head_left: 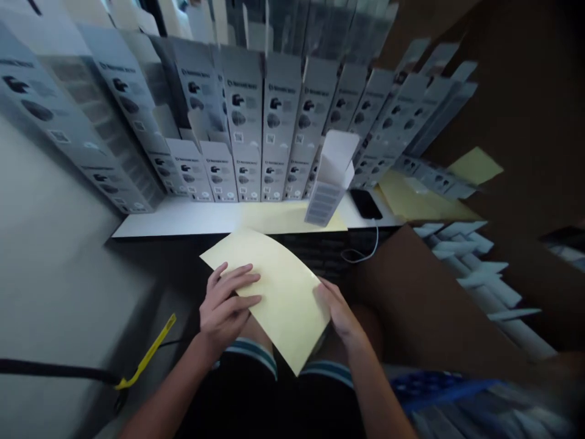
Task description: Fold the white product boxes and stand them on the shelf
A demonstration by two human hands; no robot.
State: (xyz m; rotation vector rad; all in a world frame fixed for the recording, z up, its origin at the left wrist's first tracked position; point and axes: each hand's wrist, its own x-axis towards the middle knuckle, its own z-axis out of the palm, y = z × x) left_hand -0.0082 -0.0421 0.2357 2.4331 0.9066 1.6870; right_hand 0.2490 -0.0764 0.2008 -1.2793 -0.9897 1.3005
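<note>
A pale yellow sheet of paper (283,292) is held up over my lap, tilted and slightly bowed, its printless side towards me. My left hand (228,302) has the sheet's left edge, fingers spread across the top face and the thumb hidden. At the right edge my right hand (339,310) pinches the sheet, with most of its fingers behind it. Beyond the sheet, an open-topped small white carton (324,204) stands on the table's front edge, its flaps raised. Another yellow sheet (287,218) lies flat on the table under that carton.
Rows of stacked printed cartons (249,122) fill the back of the white table (183,216). A phone (365,203) with a white cable lies at the right. Beside my right leg stands a big brown cardboard box (425,305) with folded cartons. A yellow strap (150,353) is at left.
</note>
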